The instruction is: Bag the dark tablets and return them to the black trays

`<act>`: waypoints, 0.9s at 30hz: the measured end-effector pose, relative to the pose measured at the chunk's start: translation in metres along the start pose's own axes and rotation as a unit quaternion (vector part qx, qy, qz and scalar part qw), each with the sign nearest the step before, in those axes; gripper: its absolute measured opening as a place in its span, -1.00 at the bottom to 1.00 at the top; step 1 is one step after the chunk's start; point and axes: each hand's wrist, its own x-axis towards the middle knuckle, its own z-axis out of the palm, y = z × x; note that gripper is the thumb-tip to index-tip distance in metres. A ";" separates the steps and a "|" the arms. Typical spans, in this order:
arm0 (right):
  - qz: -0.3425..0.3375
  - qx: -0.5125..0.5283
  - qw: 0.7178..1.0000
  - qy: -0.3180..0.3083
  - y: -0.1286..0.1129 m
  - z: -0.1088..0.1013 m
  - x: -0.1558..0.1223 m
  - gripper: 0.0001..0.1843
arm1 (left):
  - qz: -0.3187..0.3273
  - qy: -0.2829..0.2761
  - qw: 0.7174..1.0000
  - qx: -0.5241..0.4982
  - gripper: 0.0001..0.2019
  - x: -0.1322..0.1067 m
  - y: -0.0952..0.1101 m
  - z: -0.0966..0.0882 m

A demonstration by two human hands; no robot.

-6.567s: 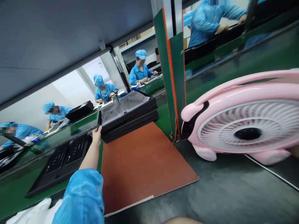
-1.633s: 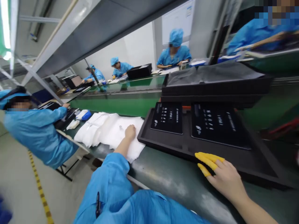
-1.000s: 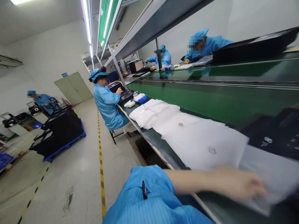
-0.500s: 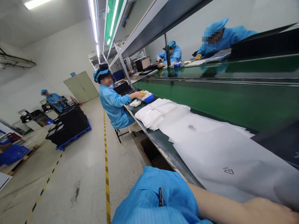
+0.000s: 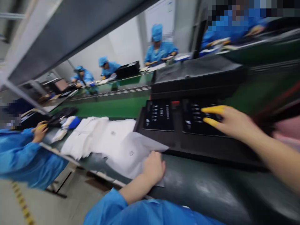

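Note:
My left hand point(image 5: 153, 167) rests on the near right edge of a pile of thin white packing sheets point(image 5: 120, 134), its fingers curled over the top sheet. That sheet is lifted and creased beside the hand. Yellow finger covers are on the thumb and finger of my right hand point(image 5: 226, 120), which are spread apart over a flat black panel point(image 5: 193, 120) with white print. I cannot tell whether the fingertips touch it. A similar black panel point(image 5: 158, 115) lies to its left. Both panels sit on a black tray-like base point(image 5: 164, 139).
Behind the panels stands a long black box point(image 5: 197, 73) with a loose grey cover. The green conveyor point(image 5: 112, 104) runs beyond the table. A co-worker's sleeve point(image 5: 21, 156) is at the left; several more people sit across the line. A grey shelf point(image 5: 58, 37) hangs overhead.
My view has swung right from the aisle to the bench. Both my hands and the black panels have come into view, and a corner of the top white sheet is now raised.

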 end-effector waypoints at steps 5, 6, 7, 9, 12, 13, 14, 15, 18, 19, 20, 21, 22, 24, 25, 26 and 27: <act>0.108 -0.121 0.969 -0.186 0.015 -0.011 0.060 -0.62 | 0.010 -0.064 0.998 -0.024 -0.80 0.001 -0.002 -0.010; 0.122 -0.132 0.963 -0.201 0.017 -0.005 0.071 -0.61 | 0.032 -0.083 0.994 -0.063 -0.81 0.002 -0.001 -0.012; 0.132 -0.141 0.958 -0.214 0.020 0.002 0.082 -0.60 | 0.055 -0.118 0.985 -0.114 -0.83 0.002 -0.001 -0.013; 0.143 -0.152 0.949 -0.234 0.029 0.015 0.098 -0.56 | 0.093 -0.208 0.945 -0.236 -0.85 0.003 0.002 -0.013; 0.136 -0.160 0.945 -0.250 0.046 0.032 0.115 -0.54 | 0.112 -0.196 0.919 -0.324 -0.92 0.009 0.005 -0.003; 0.132 -0.161 0.944 -0.256 0.051 0.037 0.119 -0.55 | 0.125 -0.148 0.931 -0.310 -0.95 0.012 0.005 0.002; 0.128 -0.164 0.942 -0.263 0.055 0.042 0.122 -0.56 | 0.142 -0.099 0.944 -0.280 -0.96 0.015 0.004 0.008; 0.124 -0.166 0.940 -0.272 0.059 0.047 0.125 -0.57 | 0.161 -0.059 0.954 -0.244 -0.97 0.017 0.004 0.013; 0.104 -0.176 0.932 -0.298 0.065 0.056 0.131 -0.62 | 0.194 -0.010 0.968 -0.159 -0.94 0.024 0.001 0.027; 0.095 -0.180 0.931 -0.302 0.066 0.057 0.134 -0.65 | 0.200 -0.002 0.970 -0.141 -0.94 0.026 0.000 0.029; 0.085 -0.184 0.931 -0.304 0.066 0.055 0.138 -0.67 | 0.208 0.002 0.970 -0.125 -0.95 0.028 -0.001 0.031; 0.073 -0.186 0.932 -0.301 0.065 0.051 0.144 -0.69 | 0.219 0.003 0.969 -0.111 -0.98 0.029 -0.001 0.032; 0.062 -0.187 0.935 -0.296 0.064 0.045 0.151 -0.68 | 0.228 0.003 0.969 -0.097 -0.99 0.030 -0.001 0.032; 0.044 -0.185 0.941 -0.281 0.059 0.026 0.168 -0.58 | 0.234 0.003 0.970 -0.069 -0.93 0.031 0.001 0.029; 0.040 -0.182 0.944 -0.272 0.056 0.014 0.177 -0.53 | 0.231 0.004 0.971 -0.054 -0.91 0.030 0.002 0.028; 0.037 -0.179 0.946 -0.268 0.051 0.000 0.184 -0.51 | 0.227 0.007 0.973 -0.036 -0.89 0.029 0.003 0.026; 0.030 -0.176 0.947 -0.268 0.046 -0.015 0.189 -0.52 | 0.220 0.011 0.975 -0.016 -0.86 0.027 0.005 0.024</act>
